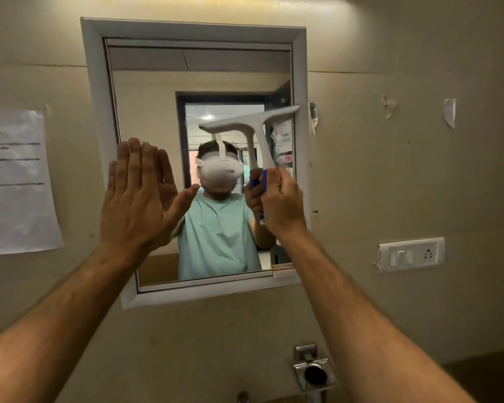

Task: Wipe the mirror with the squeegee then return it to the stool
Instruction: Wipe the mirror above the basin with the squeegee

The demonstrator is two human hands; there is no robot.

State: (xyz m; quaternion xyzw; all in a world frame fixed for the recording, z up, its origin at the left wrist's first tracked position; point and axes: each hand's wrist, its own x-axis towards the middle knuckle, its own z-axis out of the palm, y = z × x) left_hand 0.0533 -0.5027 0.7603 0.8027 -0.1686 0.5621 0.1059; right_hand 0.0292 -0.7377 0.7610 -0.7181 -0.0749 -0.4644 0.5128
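A white-framed mirror (pixel 99 91) hangs on the beige wall straight ahead. My right hand (pixel 282 199) grips the blue handle of a white squeegee (pixel 250 125), whose blade lies tilted against the right half of the glass, its right end near the frame. My left hand (pixel 137 196) is flat and spread, fingers up, pressed on the mirror's left edge. The glass reflects a person in a teal shirt and a doorway behind. The stool is out of sight.
A printed paper sheet (pixel 15 181) is taped to the wall at left. A white switch and socket plate (pixel 410 254) sits at right. Below the mirror a metal tap (pixel 313 370) juts out. Torn tape scraps (pixel 450 112) cling to the right wall.
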